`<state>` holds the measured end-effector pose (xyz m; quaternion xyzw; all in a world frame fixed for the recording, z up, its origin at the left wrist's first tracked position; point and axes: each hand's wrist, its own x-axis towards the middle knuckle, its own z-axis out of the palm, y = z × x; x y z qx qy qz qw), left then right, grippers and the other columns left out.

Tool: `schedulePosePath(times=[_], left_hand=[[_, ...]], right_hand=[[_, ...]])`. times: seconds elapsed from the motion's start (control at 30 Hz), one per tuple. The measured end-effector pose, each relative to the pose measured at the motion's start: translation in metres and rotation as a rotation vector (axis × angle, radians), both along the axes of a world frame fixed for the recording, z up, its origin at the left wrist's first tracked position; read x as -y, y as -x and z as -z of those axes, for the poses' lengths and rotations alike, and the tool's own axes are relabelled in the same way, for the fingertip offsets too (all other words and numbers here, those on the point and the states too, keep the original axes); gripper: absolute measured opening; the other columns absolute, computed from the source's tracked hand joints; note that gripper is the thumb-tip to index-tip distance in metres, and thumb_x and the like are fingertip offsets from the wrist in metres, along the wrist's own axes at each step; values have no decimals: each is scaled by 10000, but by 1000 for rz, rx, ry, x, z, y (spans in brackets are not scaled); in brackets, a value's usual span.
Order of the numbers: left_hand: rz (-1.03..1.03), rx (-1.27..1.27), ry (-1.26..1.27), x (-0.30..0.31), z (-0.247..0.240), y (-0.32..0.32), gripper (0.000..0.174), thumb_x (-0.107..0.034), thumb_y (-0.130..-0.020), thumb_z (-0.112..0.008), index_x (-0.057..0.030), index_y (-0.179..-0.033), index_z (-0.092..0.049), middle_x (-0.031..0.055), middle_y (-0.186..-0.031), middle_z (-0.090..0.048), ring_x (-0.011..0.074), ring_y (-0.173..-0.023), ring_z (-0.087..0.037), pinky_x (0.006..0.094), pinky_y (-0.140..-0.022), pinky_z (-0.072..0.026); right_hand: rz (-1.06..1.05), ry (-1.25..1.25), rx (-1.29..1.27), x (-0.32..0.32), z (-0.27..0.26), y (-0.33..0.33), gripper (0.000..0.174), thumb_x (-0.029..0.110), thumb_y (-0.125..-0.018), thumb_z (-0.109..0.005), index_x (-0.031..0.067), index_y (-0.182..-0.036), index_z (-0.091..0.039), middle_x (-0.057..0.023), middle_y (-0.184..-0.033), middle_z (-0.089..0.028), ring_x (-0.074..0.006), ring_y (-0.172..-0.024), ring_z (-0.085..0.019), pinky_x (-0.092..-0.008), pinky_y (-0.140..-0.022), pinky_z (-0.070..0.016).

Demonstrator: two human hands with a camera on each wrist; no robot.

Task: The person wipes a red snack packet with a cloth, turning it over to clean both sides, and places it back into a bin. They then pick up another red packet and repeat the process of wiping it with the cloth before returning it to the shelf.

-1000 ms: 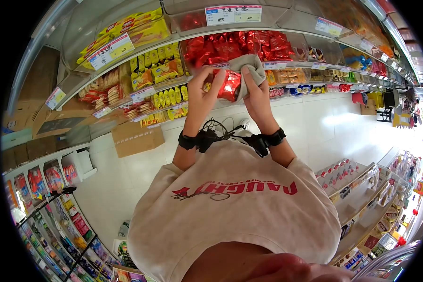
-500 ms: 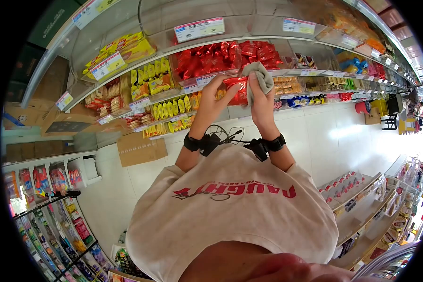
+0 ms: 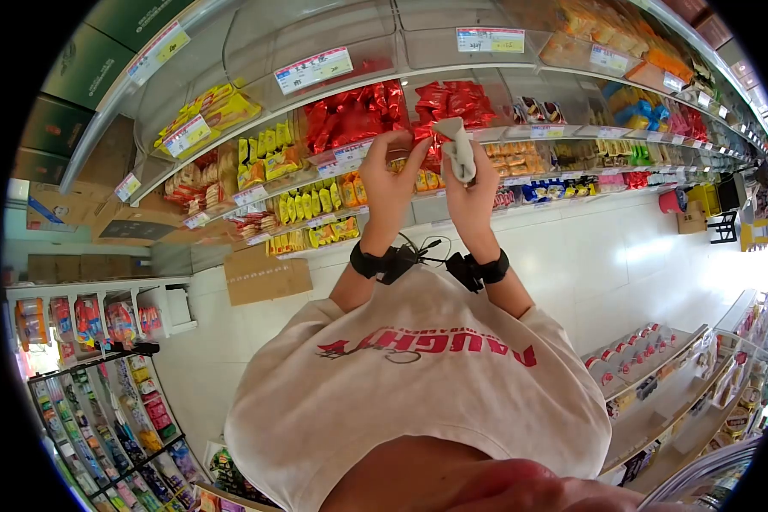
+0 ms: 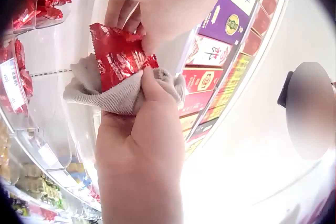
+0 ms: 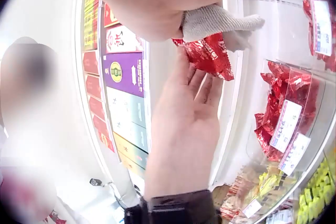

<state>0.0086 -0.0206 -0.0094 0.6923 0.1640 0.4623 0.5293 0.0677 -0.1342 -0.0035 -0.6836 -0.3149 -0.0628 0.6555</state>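
Note:
In the head view my left hand (image 3: 388, 179) pinches a shiny red packet (image 3: 432, 152) by one side, between thumb and fingers. At its other side, my right hand (image 3: 472, 192) grips a folded grey cloth (image 3: 458, 154). The left wrist view shows the ribbed cloth (image 4: 126, 94) wrapped around the lower part of the packet (image 4: 118, 56), a thumb pressing on it. Fingers lie behind the crinkled packet (image 5: 210, 56) in the right wrist view, where the other hand and cloth (image 5: 218, 22) come in from above.
Shelf bins beyond the hands hold red packets (image 3: 358, 115) and yellow packets (image 3: 269, 154), with price tags (image 3: 314, 70) along the edges. A cardboard box (image 3: 267, 275) stands on the floor at left. Another shelf unit (image 3: 666, 410) is at lower right.
The head view has shifted, so shelves and box sit differently in it. The cloth and packet have turned and now appear narrower from above. Both hands keep their grips.

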Motion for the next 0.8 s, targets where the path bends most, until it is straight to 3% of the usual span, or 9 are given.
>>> schedulePosePath(times=[0.13,0.2,0.27,0.33,0.43,0.5,0.57,0.67,0.8], left_hand=[[91,-46,-206,10,-10,-1,205,-118,-940,-701,36,-1064,-644,151,-943,-684,234,-808,-683,312,-708,-518],[188,-118,-342,9,-14,-1,219,-145,-969,-656,43,-1082,-641,169,-962,-673,272,-830,-678,336,-730,-513],[296,-151,-211,19,-18,0,245,-177,-968,-654,43,-1074,-643,165,-970,-666,285,-840,-668,347,-756,-506],[392,-238,-169,30,-22,3,259,-180,-968,-650,42,-1101,-639,148,-1009,-660,260,-885,-651,338,-806,-496],[537,-397,-221,44,-26,5,278,-157,-964,-654,40,-1159,-631,113,-1073,-649,193,-968,-622,307,-881,-482],[631,-436,-216,52,-26,3,286,-165,-955,-671,39,-1154,-638,103,-1061,-637,188,-973,-612,301,-883,-475],[569,-361,-213,60,-20,-2,271,-160,-951,-682,34,-1136,-650,101,-1032,-643,185,-949,-619,299,-863,-481],[437,-291,-230,69,-9,-10,244,-149,-949,-691,32,-1110,-661,100,-994,-656,185,-902,-629,298,-834,-488],[234,-366,-289,75,5,-9,229,-133,-958,-685,32,-1115,-658,103,-953,-668,175,-847,-634,299,-797,-497]], right_hand=[[-205,-3,-106,14,-7,8,209,70,-981,-596,-33,-1162,-603,-159,-1104,-628,-235,-1025,-618,-331,-939,-477],[-236,-34,-97,18,-2,8,256,101,-1000,-577,-40,-1214,-579,-162,-1163,-596,-225,-1100,-586,-328,-1001,-443],[-206,11,64,22,7,-2,305,153,-1028,-553,-40,-1264,-555,-140,-1198,-576,-203,-1140,-559,-325,-1029,-423],[-221,-8,-13,32,12,-10,348,214,-1055,-526,-34,-1299,-538,-102,-1205,-568,-175,-1145,-540,-313,-1022,-421],[-273,-160,-613,52,11,-16,423,345,-1073,-511,-2,-1313,-544,-39,-1189,-580,-122,-1092,-532,-272,-951,-441],[-240,-111,-667,63,18,-31,452,362,-1060,-539,-5,-1324,-544,-37,-1171,-595,-117,-1067,-539,-261,-936,-445],[-164,-109,-766,75,21,-36,484,370,-1034,-589,0,-1343,-550,-44,-1157,-621,-112,-1048,-565,-258,-908,-464],[-310,-364,-990,89,24,-39,435,336,-1022,-615,12,-1309,-580,-44,-1153,-634,-106,-1059,-587,-262,-895,-479],[-379,-304,-922,101,36,-37,346,278,-1001,-654,28,-1238,-617,-24,-1046,-660,-95,-910,-630,-261,-772,-511]])
